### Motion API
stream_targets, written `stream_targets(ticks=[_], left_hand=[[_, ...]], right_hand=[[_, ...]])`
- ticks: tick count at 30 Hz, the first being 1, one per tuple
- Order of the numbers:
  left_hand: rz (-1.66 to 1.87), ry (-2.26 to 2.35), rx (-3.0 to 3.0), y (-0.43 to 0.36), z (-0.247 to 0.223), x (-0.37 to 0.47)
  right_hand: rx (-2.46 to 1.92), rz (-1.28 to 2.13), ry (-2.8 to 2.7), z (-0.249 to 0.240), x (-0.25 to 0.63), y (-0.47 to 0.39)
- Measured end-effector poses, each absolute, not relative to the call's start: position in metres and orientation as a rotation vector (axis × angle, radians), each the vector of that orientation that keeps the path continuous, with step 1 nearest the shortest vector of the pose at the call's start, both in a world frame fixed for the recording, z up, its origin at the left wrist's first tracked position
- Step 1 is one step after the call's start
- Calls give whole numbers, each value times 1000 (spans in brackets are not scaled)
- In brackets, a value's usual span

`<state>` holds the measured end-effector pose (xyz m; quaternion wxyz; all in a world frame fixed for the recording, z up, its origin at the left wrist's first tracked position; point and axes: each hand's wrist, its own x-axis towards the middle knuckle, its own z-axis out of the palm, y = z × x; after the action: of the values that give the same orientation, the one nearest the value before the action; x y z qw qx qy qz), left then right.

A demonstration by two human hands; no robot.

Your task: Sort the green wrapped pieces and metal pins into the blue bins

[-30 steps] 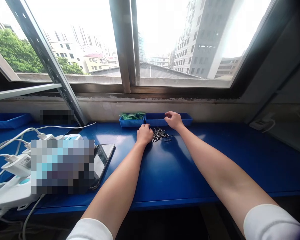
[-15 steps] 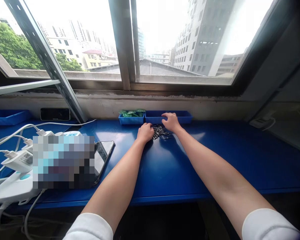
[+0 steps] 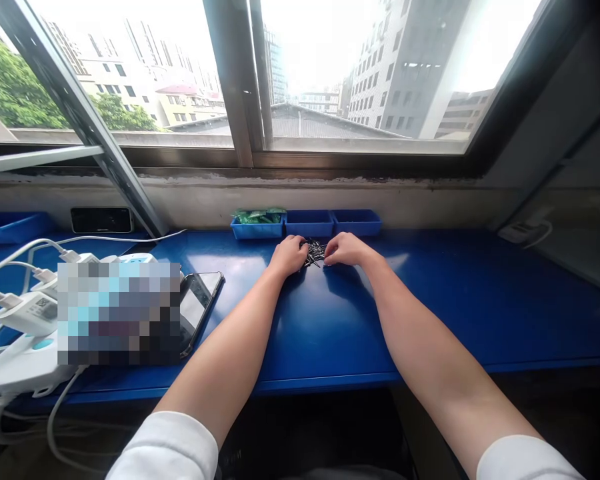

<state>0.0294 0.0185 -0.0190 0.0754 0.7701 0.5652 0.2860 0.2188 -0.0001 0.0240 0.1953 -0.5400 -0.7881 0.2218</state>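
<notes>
A small heap of dark and silvery metal pieces that look like screws (image 3: 314, 251) lies on the blue tabletop (image 3: 330, 320). At its left edge rests my left hand (image 3: 289, 256), fingers curled against the pieces. My right hand (image 3: 350, 249) is at the heap's right side, thumb and fingertips pinched together low over the table. Whatever sits between the fingertips of either hand is too small or hidden to name. Just behind the heap stand a middle blue bin (image 3: 309, 217) and a right blue bin (image 3: 363, 216).
Green packets (image 3: 258, 217) fill the left blue bin (image 3: 257, 231). To the left lie a phone (image 3: 207, 293), a white power strip (image 3: 17, 370) with chargers and cables, and a second phone (image 3: 102, 220) against the wall. A metal post (image 3: 115, 170) slants before the window.
My right hand has come down from above the bins to the heap's right side, its fingers now pinched. My left hand stays by the heap. The view has shifted slightly.
</notes>
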Motion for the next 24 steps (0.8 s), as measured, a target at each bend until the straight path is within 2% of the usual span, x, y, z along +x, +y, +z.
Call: stream_targets(ticks=[7,11,18,24], left_hand=[[967,1660,2325,18,-19,31],[1171,1616,2345,15,-14,34],[1318,1264,2402,9,-10,37],[1278,1316,2388,12,-12,35]], right_hand=[[-1449,564,-2329,12,213,7],[-1227,431,-2105,10,203,6],[-994,700,-1722,-4,184,12],[-998,756,-1558,-10,182,22]])
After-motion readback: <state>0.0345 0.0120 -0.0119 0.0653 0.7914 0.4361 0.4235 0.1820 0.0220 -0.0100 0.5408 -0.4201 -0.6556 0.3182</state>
